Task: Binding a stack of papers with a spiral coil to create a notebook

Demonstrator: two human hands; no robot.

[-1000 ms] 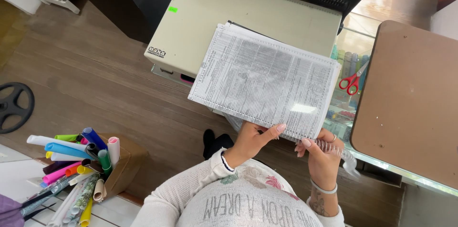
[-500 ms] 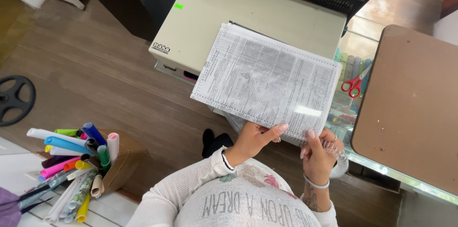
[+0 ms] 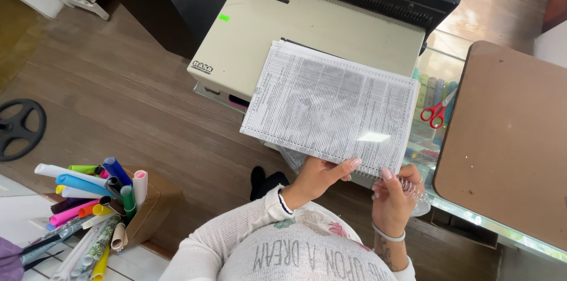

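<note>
The left hand's grip pinches the lower edge of a punched stack of printed sheets at frame centre, over the beige binding machine. The right hand closes around a clear spiral coil. Red scissors lie right.

The left hand grips the near edge of a punched stack of printed pages under a clear cover, thumb beneath, fingers stretched along the perforated edge. Just right of that grip, the right hand pinches what looks like a clear plastic spiral coil against the same edge. Beyond the grip sits a beige binding machine. Right of it, red-handled scissors lie on a glass counter. Far left, a cardboard box of coloured rolls stands on the floor.
</note>
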